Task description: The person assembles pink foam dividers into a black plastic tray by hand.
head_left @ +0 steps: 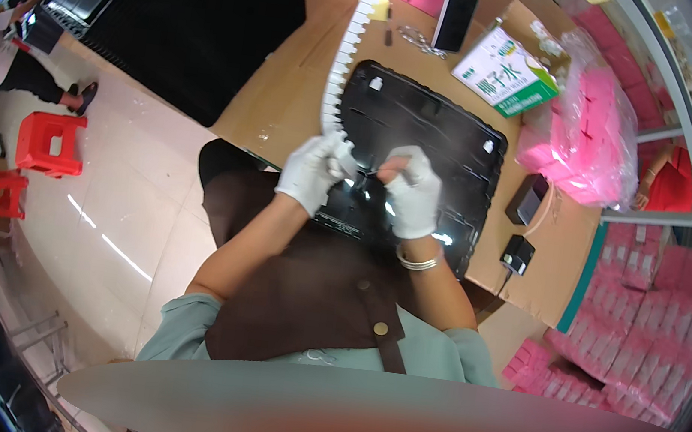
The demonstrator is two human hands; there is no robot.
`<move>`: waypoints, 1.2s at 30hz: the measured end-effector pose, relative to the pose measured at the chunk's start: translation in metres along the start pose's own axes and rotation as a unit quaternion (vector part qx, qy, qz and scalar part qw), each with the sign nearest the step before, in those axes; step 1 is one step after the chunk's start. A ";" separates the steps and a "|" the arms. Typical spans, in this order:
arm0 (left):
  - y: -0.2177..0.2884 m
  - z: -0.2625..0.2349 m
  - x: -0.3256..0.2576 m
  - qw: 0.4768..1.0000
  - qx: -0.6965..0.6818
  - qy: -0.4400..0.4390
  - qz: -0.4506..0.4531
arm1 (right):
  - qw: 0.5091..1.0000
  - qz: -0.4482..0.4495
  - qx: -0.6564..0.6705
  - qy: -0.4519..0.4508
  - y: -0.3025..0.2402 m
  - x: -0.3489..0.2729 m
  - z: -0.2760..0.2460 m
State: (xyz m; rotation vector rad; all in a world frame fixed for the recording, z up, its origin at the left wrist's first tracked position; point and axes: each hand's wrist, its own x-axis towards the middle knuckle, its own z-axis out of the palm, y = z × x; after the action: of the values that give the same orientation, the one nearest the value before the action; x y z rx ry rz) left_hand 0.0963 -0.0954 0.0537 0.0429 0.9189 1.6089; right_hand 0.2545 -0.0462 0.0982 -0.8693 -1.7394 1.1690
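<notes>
My left hand [310, 172], in a white glove, is closed on the near end of a long white strip [344, 56] with notched tabs along one side. From there the strip curves away toward the far edge of the table. My right hand [414, 197] wears a white glove too, its bare fingertips pinched together close to the left hand. Whatever it may hold is too small to make out. Both hands are over a shiny black plastic tray [457, 156] with a ridged rim. Small white tags [375, 84] lie near its far corners.
Behind the tray are a phone [455, 22], a chain [422, 40] and a white-green carton [506, 72]. Bagged pink packs [584, 137] and two small black boxes [527, 199] stand on the right. Stacked black trays [206, 17] fill the far left. Red stools [51, 143] stand on the floor.
</notes>
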 end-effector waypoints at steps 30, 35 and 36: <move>0.028 -0.032 -0.001 0.945 0.240 0.098 0.202 | 0.974 0.205 -0.095 0.034 0.095 -0.026 -0.194; 0.030 -0.026 -0.004 0.930 0.293 0.089 0.204 | 0.916 0.200 -0.339 0.074 0.142 0.060 -0.190; 0.033 -0.024 -0.006 0.923 0.324 0.082 0.192 | 0.890 0.169 -0.420 0.063 0.154 0.070 -0.193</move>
State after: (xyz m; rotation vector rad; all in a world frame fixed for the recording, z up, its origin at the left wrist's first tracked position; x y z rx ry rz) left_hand 0.0590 -0.1118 0.0583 0.5886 1.6226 1.6037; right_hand 0.4156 0.1338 0.0109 -1.7736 -2.0423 0.4856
